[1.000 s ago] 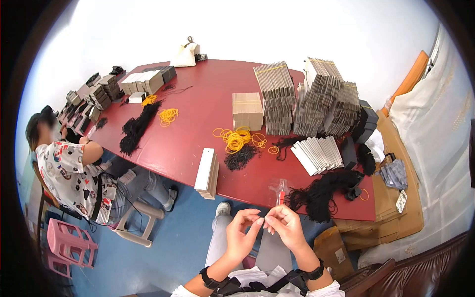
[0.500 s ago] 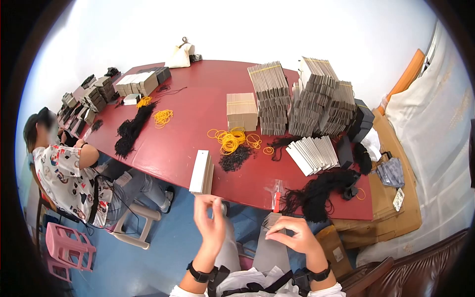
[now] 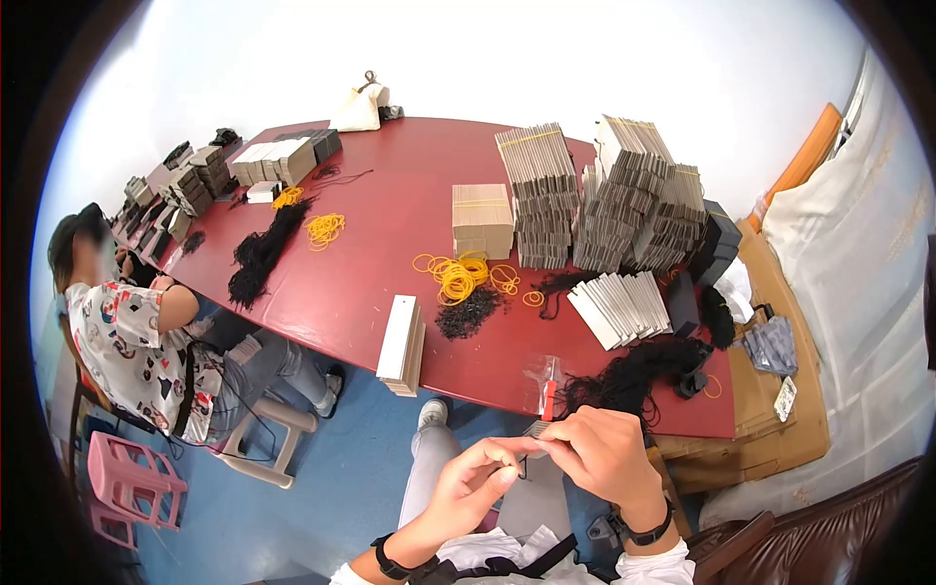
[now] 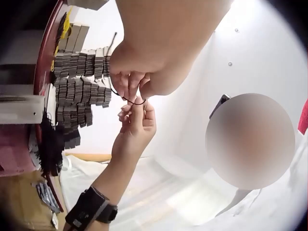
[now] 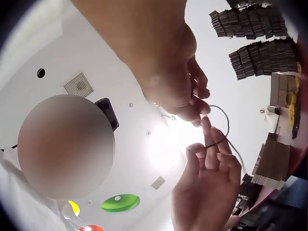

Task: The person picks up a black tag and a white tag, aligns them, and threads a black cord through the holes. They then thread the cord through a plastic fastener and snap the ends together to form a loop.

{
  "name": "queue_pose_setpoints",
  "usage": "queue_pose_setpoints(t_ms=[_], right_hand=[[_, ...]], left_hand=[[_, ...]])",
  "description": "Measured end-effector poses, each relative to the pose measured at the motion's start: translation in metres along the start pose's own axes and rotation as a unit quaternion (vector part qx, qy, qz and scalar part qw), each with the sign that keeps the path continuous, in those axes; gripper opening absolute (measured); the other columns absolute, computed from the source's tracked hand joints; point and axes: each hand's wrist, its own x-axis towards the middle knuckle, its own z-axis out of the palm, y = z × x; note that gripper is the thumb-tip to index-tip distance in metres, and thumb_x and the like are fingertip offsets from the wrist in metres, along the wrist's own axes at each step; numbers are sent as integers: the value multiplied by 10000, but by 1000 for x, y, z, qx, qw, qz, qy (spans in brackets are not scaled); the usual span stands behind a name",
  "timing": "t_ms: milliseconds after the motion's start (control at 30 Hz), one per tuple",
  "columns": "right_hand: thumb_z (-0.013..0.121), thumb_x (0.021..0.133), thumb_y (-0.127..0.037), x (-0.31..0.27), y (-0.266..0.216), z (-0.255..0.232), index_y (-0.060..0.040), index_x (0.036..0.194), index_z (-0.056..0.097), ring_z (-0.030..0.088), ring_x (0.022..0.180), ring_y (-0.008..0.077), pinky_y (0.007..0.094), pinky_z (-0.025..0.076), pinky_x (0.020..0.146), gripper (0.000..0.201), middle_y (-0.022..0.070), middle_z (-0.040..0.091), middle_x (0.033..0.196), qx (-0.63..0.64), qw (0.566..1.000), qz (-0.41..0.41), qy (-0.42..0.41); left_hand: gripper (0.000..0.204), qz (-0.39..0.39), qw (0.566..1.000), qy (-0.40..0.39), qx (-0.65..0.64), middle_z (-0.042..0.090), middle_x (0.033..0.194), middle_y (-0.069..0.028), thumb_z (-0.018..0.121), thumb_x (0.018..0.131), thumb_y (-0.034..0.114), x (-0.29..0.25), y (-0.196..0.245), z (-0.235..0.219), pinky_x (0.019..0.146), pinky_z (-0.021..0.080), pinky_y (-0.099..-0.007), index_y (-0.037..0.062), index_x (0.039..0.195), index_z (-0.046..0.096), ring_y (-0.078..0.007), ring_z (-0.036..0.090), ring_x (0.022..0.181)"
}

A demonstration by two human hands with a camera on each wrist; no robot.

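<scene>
A thin black cord (image 5: 228,126) bends in a loop between my two hands, its loose end trailing off to the side. Thumb and fingers of my left hand (image 3: 478,480) pinch one part of it. My right hand (image 3: 606,456), palm down, pinches the cord with its fingertips right beside the left ones. In the left wrist view the cord curves under the fingers of my left hand (image 4: 144,65) to those of my right hand (image 4: 134,126). Both hands are above my lap, before the table edge, where a small grey ribbed stack (image 3: 535,428) shows partly behind them.
On the red table (image 3: 390,214) stand a stack of white-topped boards (image 3: 400,341), yellow rubber bands (image 3: 463,281), fanned white boards (image 3: 621,309), a bundle of black cords (image 3: 624,380) and tall board stacks (image 3: 536,195). Another person (image 3: 127,331) sits at the left.
The hands were together at first, then parted, the left reaching up and left toward the white-topped stack. Now they meet again over the lap, with a black cord between them.
</scene>
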Motion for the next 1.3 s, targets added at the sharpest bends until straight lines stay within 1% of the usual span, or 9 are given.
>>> queue_pose_setpoints(t_ms=[300, 633, 667, 733, 767, 933, 1067, 1133, 1300], right_hand=[[742, 774, -131, -42, 1, 9, -74, 817, 628, 543, 497, 174, 286, 415, 464, 135, 41, 557, 618, 188, 962, 144, -133], [717, 831, -104, -83, 14, 30, -47, 904, 692, 516, 562, 84, 238, 402, 524, 96, 18, 565, 646, 397, 835, 164, -345], [717, 831, -104, -82, 12, 30, -47, 904, 692, 516, 562, 84, 238, 402, 524, 96, 18, 565, 646, 396, 835, 164, -344], [696, 853, -126, -75, 8, 29, -60, 985, 699, 528, 618, 55, 225, 414, 552, 148, -8, 592, 712, 418, 856, 293, -80], [708, 833, -68, -71, 8, 28, -44, 994, 696, 510, 690, 25, 197, 404, 578, 163, -33, 594, 820, 530, 771, 352, -18], [711, 805, 0, -42, 9, 19, 23, 972, 671, 533, 692, 61, 194, 420, 623, 174, 19, 603, 837, 431, 870, 217, -97], [704, 828, -16, -50, 13, 28, 0, 939, 677, 507, 700, 25, 186, 405, 616, 115, -12, 600, 843, 421, 879, 209, -76], [692, 841, -15, -58, 12, 32, -5, 905, 665, 496, 695, 18, 182, 394, 608, 70, -27, 592, 825, 535, 777, 332, -19], [695, 848, -32, -71, 0, 51, -23, 866, 630, 484, 688, 8, 175, 384, 606, 68, -48, 555, 797, 530, 763, 369, -21]], left_hand=[[60, -35, 924, 73, -375, 615, 1102, -96, 590, 942, 137, 12, -27, -12, 917, 438, -321, 85, 972, 594, -165, 568, 1055], [34, -4, 996, 60, -73, 612, 1010, -92, 620, 907, 52, 7, -24, -15, 886, 435, -306, 25, 927, 624, -158, 569, 995], [36, -3, 998, 49, -49, 631, 994, -91, 617, 906, 47, 6, -19, -10, 879, 444, -324, 20, 922, 633, -167, 577, 966], [41, 17, 999, 20, 30, 640, 980, -90, 621, 900, 45, 4, -21, -11, 872, 448, -325, 20, 927, 641, -170, 582, 955], [49, 37, 993, -8, 109, 649, 966, -88, 626, 894, 43, 2, -22, -12, 865, 453, -326, 21, 931, 648, -174, 586, 945], [80, 30, 978, -39, 204, 661, 956, -89, 642, 879, 47, -2, -24, -9, 834, 469, -321, 10, 950, 655, -190, 596, 919], [67, 13, 974, 15, 226, 668, 911, -84, 638, 881, 45, -3, -22, -6, 785, 485, -319, 13, 938, 651, -190, 613, 864], [49, 7, 971, 55, 231, 669, 893, -87, 633, 883, 42, -1, -22, -6, 759, 491, -316, 13, 919, 648, -183, 624, 823], [49, 69, 910, 59, 404, 633, 847, -135, 640, 860, 18, 2, -24, -6, 722, 482, -310, 0, 900, 617, -226, 619, 837]])
